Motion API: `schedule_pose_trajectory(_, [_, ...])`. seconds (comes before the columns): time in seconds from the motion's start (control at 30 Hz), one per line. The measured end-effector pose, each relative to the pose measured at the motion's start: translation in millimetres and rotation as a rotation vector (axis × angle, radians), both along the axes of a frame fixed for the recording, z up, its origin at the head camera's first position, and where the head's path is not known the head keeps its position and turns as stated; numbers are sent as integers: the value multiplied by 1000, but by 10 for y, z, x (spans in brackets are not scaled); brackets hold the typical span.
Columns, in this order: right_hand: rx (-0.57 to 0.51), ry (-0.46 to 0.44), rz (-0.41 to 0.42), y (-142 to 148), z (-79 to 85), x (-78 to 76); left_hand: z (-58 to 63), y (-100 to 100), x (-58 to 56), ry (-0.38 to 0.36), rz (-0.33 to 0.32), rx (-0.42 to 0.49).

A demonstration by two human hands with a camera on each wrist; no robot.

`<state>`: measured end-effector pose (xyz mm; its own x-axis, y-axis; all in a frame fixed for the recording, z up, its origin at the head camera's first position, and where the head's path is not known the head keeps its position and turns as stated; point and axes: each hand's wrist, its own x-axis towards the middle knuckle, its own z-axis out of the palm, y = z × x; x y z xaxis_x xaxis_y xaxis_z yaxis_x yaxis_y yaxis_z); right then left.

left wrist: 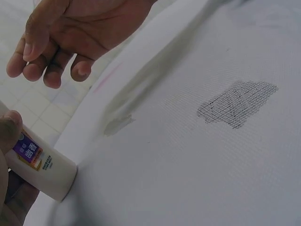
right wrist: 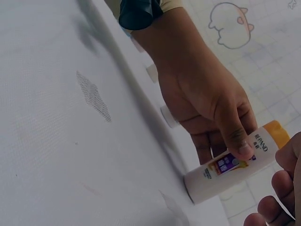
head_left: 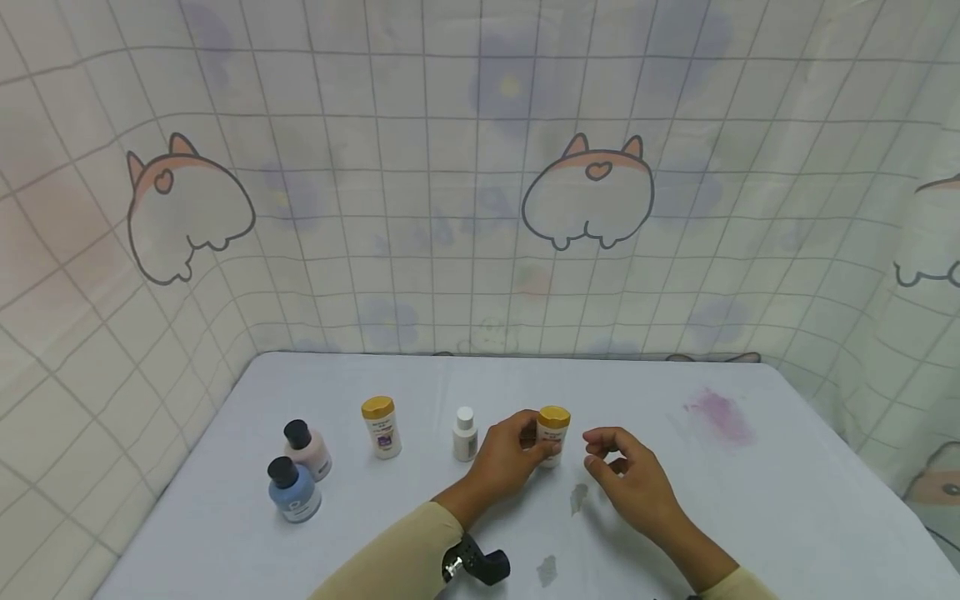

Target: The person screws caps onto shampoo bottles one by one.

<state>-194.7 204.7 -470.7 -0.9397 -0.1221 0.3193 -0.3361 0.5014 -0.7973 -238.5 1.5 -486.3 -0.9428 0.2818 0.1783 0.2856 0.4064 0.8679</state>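
Note:
A white bottle with a yellow cap (head_left: 553,419) stands on the table, gripped by my left hand (head_left: 504,457) between thumb and fingers. Its purple and orange label shows in the left wrist view, and the bottle (right wrist: 221,176) looks upright on the cloth. My right hand (head_left: 630,481) hovers just right of the bottle, fingers loosely bent with nothing between them. In the right wrist view its fingertips (right wrist: 282,183) are close to the yellow cap (right wrist: 276,134); whether they touch it I cannot tell. Left of my left hand stands a small white bottle (head_left: 465,437).
A second yellow-capped white bottle (head_left: 382,432) stands further left. Beyond it are a pink bottle (head_left: 311,454) and a blue bottle (head_left: 296,496), both black-capped, close together. The white tablecloth (head_left: 750,517) has grey patches and a pink stain (head_left: 722,417). A patterned curtain (head_left: 480,275) hangs behind.

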Motion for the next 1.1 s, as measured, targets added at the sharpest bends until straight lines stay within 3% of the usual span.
schedule_pose_trajectory(0.2, [7, 7, -17, 12, 5, 17, -1, 5, 27, -49, -1, 29])
schedule_pose_trajectory(0.47, [2, 20, -27, 26, 17, 24, -71, -70, 97, -3, -9, 8])
schedule_pose_trajectory(0.6, [9, -11, -34, 55, 1, 30, -81, -185, 225, -9, -10, -59])
schedule_pose_trajectory(0.8, [47, -15, -65, 136, -35, 42, 51, -424, 493, 26, -21, -189])
schedule_pose_trajectory(1.1, [195, -31, -102, 276, -25, 92, 211, -881, 738, 52, -72, -259])
